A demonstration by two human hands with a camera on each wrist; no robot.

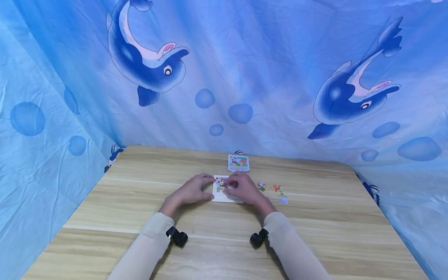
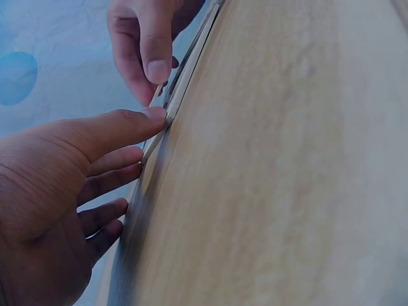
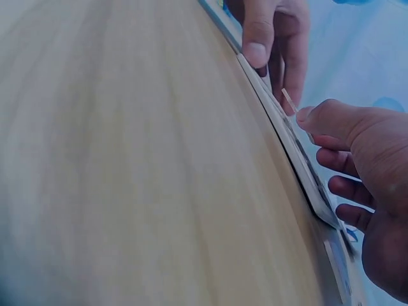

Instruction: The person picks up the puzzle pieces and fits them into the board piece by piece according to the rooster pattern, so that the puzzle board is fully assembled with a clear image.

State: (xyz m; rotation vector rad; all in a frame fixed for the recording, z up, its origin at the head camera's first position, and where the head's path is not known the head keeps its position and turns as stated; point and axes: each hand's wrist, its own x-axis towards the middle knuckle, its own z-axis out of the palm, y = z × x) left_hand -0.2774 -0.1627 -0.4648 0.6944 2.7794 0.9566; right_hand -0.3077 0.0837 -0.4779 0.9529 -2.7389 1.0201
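Observation:
A white-bordered jigsaw puzzle board [image 1: 227, 198] lies on the table, with colourful pieces [image 1: 220, 182] in its upper left part. My left hand [image 1: 193, 189] holds the board by its left side, thumb at the near corner and fingers spread along the edge farther back. Over the board's right part, my right hand [image 1: 245, 188] pinches a puzzle piece. In the right wrist view that thin piece [image 3: 289, 100] stands tilted at the thumb tip, just above the board. The right hand covers much of the board in the head view.
Loose puzzle pieces [image 1: 277, 188] lie on the wooden table [image 1: 315, 233] to the right of the board. A small picture card [image 1: 238, 163] with a matching style of print lies behind it. A blue dolphin-print curtain [image 1: 266, 77] hangs along the table's back and sides.

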